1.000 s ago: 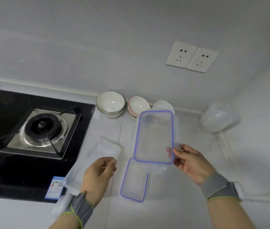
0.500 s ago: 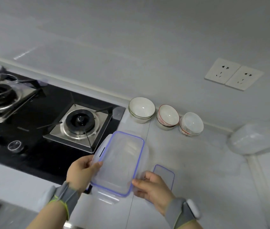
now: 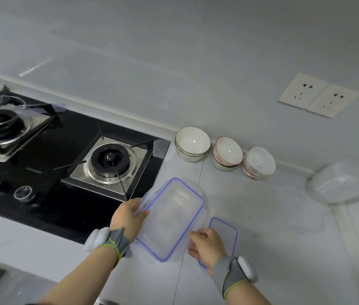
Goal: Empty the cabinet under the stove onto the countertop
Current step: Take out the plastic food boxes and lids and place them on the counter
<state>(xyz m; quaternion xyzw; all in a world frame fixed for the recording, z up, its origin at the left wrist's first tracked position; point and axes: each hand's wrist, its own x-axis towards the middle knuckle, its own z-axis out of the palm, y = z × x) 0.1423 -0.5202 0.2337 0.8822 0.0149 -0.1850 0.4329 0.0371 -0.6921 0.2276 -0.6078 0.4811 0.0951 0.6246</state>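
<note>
While the left hand (image 3: 128, 216) grips one short end, the right hand (image 3: 207, 247) pinches the opposite corner of a clear, rectangular plastic box (image 3: 172, 216), blue-rimmed.

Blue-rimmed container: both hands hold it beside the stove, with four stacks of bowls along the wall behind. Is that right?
Not quite. The head view shows three stacks along the wall, not four: a white stack, a red-rimmed stack and a patterned stack. The left hand and right hand do hold the blue-rimmed container beside the stove.
</note>
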